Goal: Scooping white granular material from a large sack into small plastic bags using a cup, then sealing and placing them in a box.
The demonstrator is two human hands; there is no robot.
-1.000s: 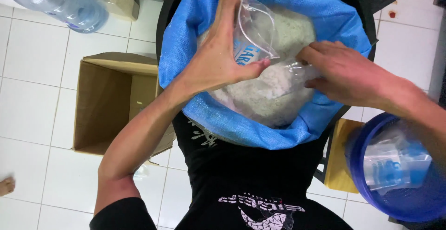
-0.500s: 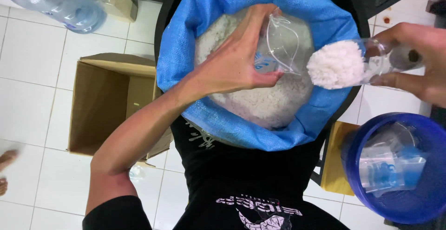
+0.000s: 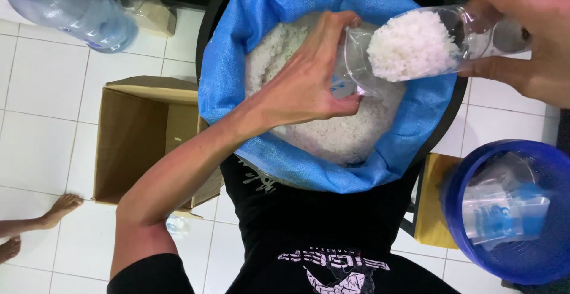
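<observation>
Here, nearest you at the right, a blue bucket (image 3: 510, 211) holds folded clear plastic bags (image 3: 504, 214). To the left an open cardboard box (image 3: 139, 142) sits on the white tiled floor (image 3: 35, 92), and someone else's bare feet (image 3: 35, 223) show at the left edge. Farther out, your left hand (image 3: 309, 77) reaches into the blue-lined sack of white rice (image 3: 332, 134), fingers pinched closed on the rim of a clear plastic bag (image 3: 356, 62). Your right hand (image 3: 528, 39) is wrapped shut around a clear cup (image 3: 439, 42) heaped with rice, tipped toward that bag's mouth. A large water bottle (image 3: 71, 9) lies far left.
</observation>
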